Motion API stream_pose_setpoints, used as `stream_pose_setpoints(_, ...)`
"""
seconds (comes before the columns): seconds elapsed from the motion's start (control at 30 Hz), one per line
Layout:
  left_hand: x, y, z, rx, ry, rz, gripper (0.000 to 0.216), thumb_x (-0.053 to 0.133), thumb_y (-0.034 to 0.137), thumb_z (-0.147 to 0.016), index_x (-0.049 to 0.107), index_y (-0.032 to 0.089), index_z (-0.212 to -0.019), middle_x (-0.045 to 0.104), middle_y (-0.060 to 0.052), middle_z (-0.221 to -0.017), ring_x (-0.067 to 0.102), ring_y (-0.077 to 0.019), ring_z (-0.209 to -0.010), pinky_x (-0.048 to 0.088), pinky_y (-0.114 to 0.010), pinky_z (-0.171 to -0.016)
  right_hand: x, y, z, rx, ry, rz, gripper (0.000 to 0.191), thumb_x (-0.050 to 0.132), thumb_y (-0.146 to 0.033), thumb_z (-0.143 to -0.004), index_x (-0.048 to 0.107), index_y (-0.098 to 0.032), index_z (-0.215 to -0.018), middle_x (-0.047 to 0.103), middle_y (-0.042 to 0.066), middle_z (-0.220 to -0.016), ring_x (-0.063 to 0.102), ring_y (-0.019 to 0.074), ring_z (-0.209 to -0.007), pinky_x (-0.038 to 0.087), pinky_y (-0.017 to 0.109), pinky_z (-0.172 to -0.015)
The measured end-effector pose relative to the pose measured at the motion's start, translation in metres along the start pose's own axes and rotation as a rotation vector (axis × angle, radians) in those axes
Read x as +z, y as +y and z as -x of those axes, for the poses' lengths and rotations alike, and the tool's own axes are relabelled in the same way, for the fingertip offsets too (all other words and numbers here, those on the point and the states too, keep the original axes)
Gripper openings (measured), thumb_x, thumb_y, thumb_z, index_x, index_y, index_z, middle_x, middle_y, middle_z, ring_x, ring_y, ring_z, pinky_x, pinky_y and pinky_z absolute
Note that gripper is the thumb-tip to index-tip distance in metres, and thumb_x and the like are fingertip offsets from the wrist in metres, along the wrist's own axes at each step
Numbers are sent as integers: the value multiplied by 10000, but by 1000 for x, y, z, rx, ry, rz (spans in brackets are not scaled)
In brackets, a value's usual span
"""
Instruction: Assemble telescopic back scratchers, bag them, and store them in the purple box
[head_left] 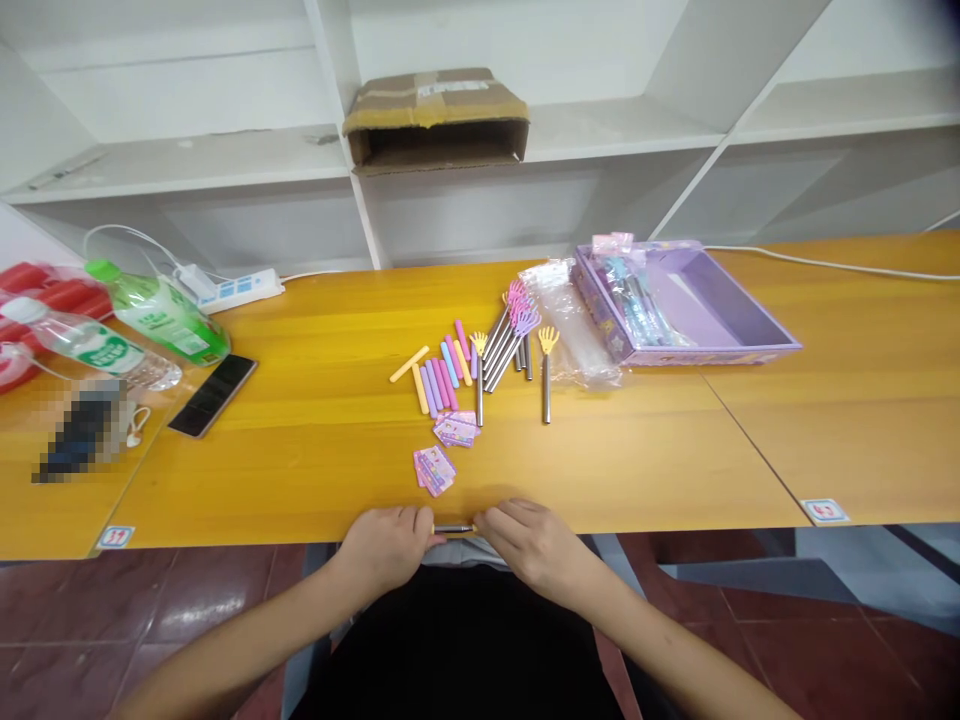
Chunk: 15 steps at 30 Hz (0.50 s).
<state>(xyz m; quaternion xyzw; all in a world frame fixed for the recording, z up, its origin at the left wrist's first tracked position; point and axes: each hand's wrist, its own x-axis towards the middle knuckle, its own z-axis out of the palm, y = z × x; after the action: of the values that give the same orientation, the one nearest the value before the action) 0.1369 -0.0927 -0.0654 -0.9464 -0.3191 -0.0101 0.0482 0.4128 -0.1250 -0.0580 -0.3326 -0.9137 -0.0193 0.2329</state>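
At the table's front edge, a small back scratcher (pixel 454 529) with a metal rod runs level between my two closed hands. My left hand (pixel 388 545) grips one end, where a bit of yellow shows. Around the other end, also slightly yellow, are the fingers of my right hand (pixel 531 543); both ends are mostly hidden. Just beyond lie two small piles of printed pink cards (pixel 435 470). Farther back are several coloured handle tubes (pixel 436 386) and a heap of metal back scratchers (pixel 510 345) with pink and purple claws. Two yellow-clawed back scratchers (pixel 547 380) lie beside that heap.
A purple tray (pixel 720 352) holding wrapped items stands at the back right, with clear plastic bags (pixel 577 330) beside it. To the left are a phone (pixel 214 396), two bottles (pixel 161 315) and a power strip (pixel 244 290). A cardboard box (pixel 439 105) sits on the shelf.
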Motion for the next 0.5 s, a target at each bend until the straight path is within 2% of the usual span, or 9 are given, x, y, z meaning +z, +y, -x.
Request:
stream_pose_setpoints(0.17,-3,0,-1,-33,-64,30,332,543,437,-1109,606,180,-907,696,-54,-720,719,-220,-627,457,-298,-513,2,3,-3,5,14,1,256,479,-104,-1114,667,-161,-950,597,26,-819,489,175,-701,380,351,-675)
stream_pose_setpoints(0.33,-12,1,-9,-125,-134,117,323,555,460,-1104,638,168,-994,738,-72,-760,745,-227,-670,456,-281,-551,-3,11,-3,51,49,31,203,509,-119,-1113,707,-149,-1084,613,30,-819,509,183,-733,359,355,-707)
stream_pose_setpoints(0.5,-19,-1,-15,-186,-142,141,356,569,507,-1092,649,168,-1019,771,-93,-793,761,-251,-696,440,-291,-564,-10,17,-4,62,89,96,202,528,-96,-1096,711,-148,-1165,627,29,-812,528,177,-744,364,357,-729)
